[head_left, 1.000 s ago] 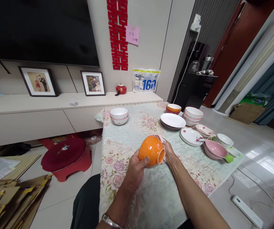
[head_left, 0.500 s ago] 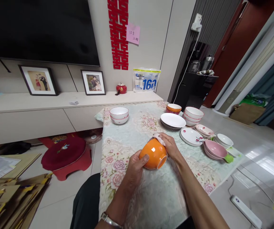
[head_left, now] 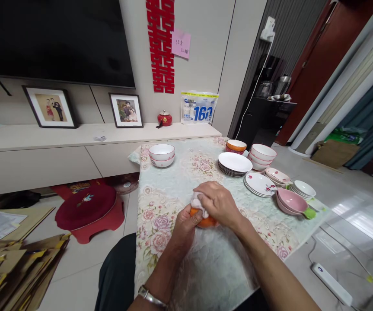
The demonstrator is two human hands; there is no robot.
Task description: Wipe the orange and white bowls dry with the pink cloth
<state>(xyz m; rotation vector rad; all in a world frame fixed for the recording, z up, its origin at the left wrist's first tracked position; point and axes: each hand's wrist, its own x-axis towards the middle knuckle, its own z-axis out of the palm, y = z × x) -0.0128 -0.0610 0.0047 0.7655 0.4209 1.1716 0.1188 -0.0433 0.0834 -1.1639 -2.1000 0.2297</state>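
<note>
An orange bowl [head_left: 207, 223] is held over the near middle of the table, mostly covered by my hands. My left hand [head_left: 186, 222] grips its left side, thumb on the outer surface. My right hand [head_left: 217, 203] lies across the bowl with fingers curled round a white cloth [head_left: 198, 201], which presses against the orange surface. The bowl's far side and most of its rim are hidden behind the right hand.
On the flowered tablecloth [head_left: 160, 207] stand two stacked white bowls [head_left: 162, 155] at back left. To the right are stacked plates [head_left: 234, 163], flowered plates [head_left: 259, 185], white bowls [head_left: 263, 156], an orange-topped bowl stack [head_left: 236, 146] and pink handled bowls [head_left: 291, 201]. A red stool [head_left: 89, 211] stands left.
My right hand, with the cloth, has moved left from the bowl's right edge across its outside. It now covers most of the bowl. The left hand keeps its grip.
</note>
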